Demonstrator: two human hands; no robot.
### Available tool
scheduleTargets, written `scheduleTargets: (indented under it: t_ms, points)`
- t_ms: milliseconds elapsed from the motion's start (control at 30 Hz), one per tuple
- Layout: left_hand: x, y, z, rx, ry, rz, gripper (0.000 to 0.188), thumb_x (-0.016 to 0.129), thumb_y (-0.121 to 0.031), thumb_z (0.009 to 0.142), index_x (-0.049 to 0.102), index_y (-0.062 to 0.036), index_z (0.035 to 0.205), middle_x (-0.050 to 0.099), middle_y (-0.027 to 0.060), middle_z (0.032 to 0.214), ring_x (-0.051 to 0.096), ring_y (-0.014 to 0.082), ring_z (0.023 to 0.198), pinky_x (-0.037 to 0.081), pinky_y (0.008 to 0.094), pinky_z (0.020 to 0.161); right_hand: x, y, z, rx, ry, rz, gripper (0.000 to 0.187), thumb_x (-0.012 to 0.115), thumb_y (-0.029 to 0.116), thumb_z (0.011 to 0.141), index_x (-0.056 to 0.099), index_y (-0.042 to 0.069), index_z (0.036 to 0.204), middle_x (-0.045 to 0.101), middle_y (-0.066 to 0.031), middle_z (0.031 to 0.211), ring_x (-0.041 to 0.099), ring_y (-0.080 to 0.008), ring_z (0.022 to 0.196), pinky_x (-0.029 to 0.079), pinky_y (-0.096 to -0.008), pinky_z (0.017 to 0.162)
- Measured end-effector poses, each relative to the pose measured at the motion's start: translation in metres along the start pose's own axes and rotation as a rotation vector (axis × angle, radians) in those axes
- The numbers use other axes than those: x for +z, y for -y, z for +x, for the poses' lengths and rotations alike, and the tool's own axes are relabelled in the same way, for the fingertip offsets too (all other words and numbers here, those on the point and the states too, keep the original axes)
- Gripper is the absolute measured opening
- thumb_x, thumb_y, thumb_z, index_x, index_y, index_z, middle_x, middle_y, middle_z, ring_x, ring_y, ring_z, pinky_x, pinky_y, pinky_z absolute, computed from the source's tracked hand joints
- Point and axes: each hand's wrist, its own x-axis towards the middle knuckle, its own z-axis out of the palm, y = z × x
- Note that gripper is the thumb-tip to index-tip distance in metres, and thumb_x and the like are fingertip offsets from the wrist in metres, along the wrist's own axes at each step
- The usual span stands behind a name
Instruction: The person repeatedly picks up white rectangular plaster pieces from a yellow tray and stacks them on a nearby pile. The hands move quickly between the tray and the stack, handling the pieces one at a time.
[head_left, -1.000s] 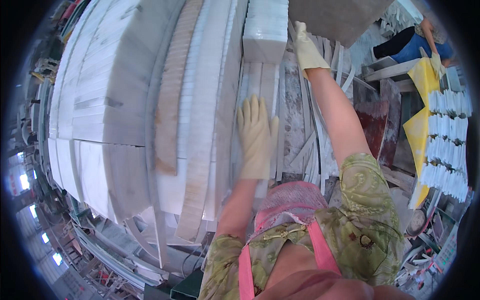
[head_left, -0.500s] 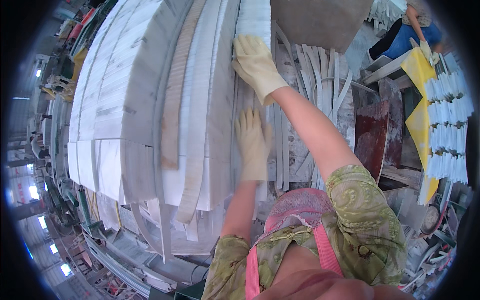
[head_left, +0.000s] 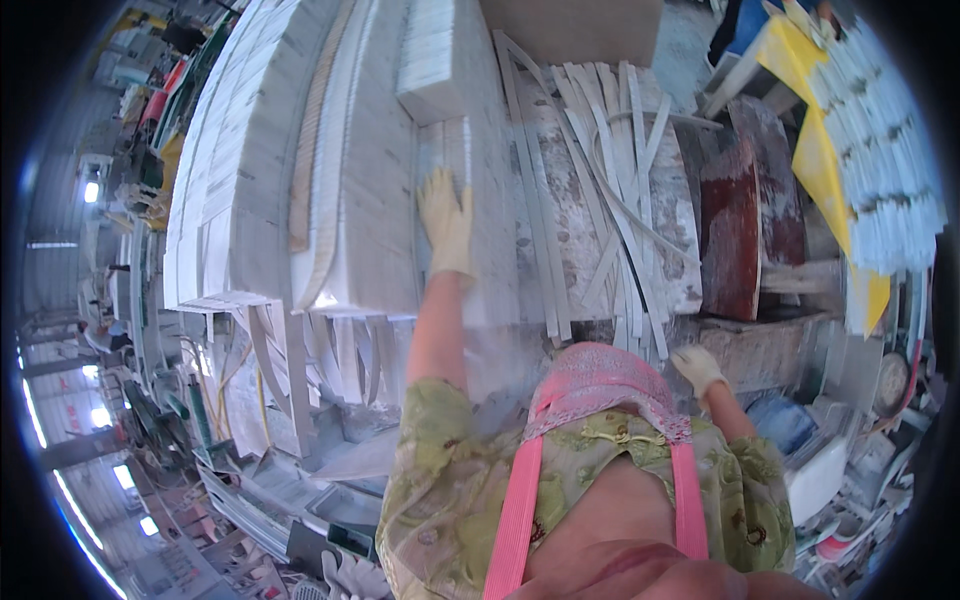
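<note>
Two gloved hands of the person are in view, plus one glove [head_left: 798,18] of a co-worker, far to the right of the tile stack. That tile stack [head_left: 432,75], one row of white tiles, is the landmark here. Just below its near end, the left hand [head_left: 446,220] lies over pale flat slabs [head_left: 436,148], fingers straight and a little apart, grasping nothing; whether the palm presses on them I cannot tell. The right hand [head_left: 697,368] is well below and to the right of the tile stack, its fingers loosely bent; I cannot tell whether they hold anything.

To the left of the tile stack stand long rows of white tiles [head_left: 232,190], too many to count, with one brown row [head_left: 308,150] among them. To its right, a pile of thin strips [head_left: 598,185], more than ten, lies on a mottled desk [head_left: 676,202]. Farther right are one red-brown board [head_left: 732,235], one yellow sheet [head_left: 812,135] and several tile bundles [head_left: 875,150] beside it.
</note>
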Motion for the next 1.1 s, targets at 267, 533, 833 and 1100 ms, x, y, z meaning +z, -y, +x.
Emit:
scheduleTargets:
  t_ms: [267,533,833,1100]
  points:
    - [-0.037,-0.146,-0.118,-0.045,0.227,-0.454,0.044,0.053,-0.026,0.108,0.053,-0.0003,0.145,0.049,0.0221,0.152,0.044,0.0331,0.145,0.032,0.0414,0.121,0.208,-0.258,-0.286,0.356,-0.025,-0.280,0.014,0.060,0.021,0.086,0.071,0.012,0.089,0.071,-0.0168,0.084,0.070,-0.0326,0.080,0.054,-0.0480,0.068]
    - [-0.026,-0.227,-0.327,-0.075,0.943,-0.227,0.040,0.056,-0.027,0.105,0.063,-0.0036,0.136,0.062,0.0182,0.141,0.057,0.0359,0.132,0.042,0.0418,0.113,0.262,-0.172,-0.363,0.922,-0.479,1.261,0.037,0.053,0.033,0.101,0.075,0.006,0.110,0.075,-0.0156,0.105,0.071,-0.0262,0.098,0.051,-0.0342,0.092]
    - [0.036,-0.160,-0.364,-0.406,1.194,-0.351,0.042,0.052,-0.025,0.107,0.063,0.0058,0.133,0.068,0.0156,0.128,0.061,0.0201,0.121,0.045,0.0342,0.105,0.267,-0.080,-0.433,1.034,-0.317,0.876,0.038,0.046,0.030,0.104,0.073,0.005,0.117,0.076,-0.0162,0.106,0.070,-0.0252,0.102,0.051,-0.0354,0.090]
    - [0.064,-0.110,-0.385,-0.296,1.384,0.049,0.049,0.050,-0.034,0.104,0.065,0.0040,0.130,0.069,0.0233,0.126,0.066,0.0350,0.118,0.048,0.0405,0.103,0.255,-0.011,-0.457,1.572,-0.166,1.425,0.040,0.050,0.029,0.102,0.070,0.001,0.121,0.076,-0.0144,0.079,0.070,-0.0193,0.066,0.054,-0.0316,0.074]
